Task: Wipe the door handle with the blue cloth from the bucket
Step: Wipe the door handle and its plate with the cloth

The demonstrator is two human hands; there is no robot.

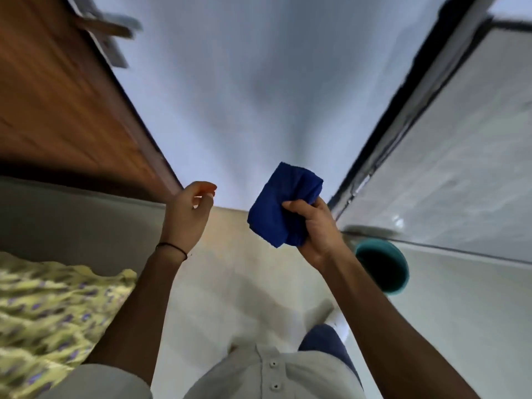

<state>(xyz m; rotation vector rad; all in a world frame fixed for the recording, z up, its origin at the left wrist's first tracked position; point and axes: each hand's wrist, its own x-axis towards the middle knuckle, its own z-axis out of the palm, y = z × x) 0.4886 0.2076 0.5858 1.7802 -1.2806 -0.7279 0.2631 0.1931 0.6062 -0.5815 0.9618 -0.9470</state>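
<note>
One bunched, deep-blue terry cloth (283, 204) sits in the right hand (312, 226), whose grip is closed on the cloth's lower right part, thumb across the front and fingers wrapped behind; most of the fabric stands up and to the left of the fist. The left hand (187, 214) is raised beside it, well apart from the cloth, empty, its fingers loosely curled with thumb and fingertips near each other but holding nothing; one thin dark band (171, 247) circles its wrist. One round teal plastic bucket (381, 267) stands on the pale tiled floor (446, 298) just beyond the right forearm, its dark inside visible, nothing showing in it. At upper left stands one brown wooden door (57, 90), and on its edge one blurred metal lever handle (110, 27) sticks out, far from both hands. One yellow-green patterned fabric (51, 306) lies at lower left. The whole view is motion-blurred.
</note>
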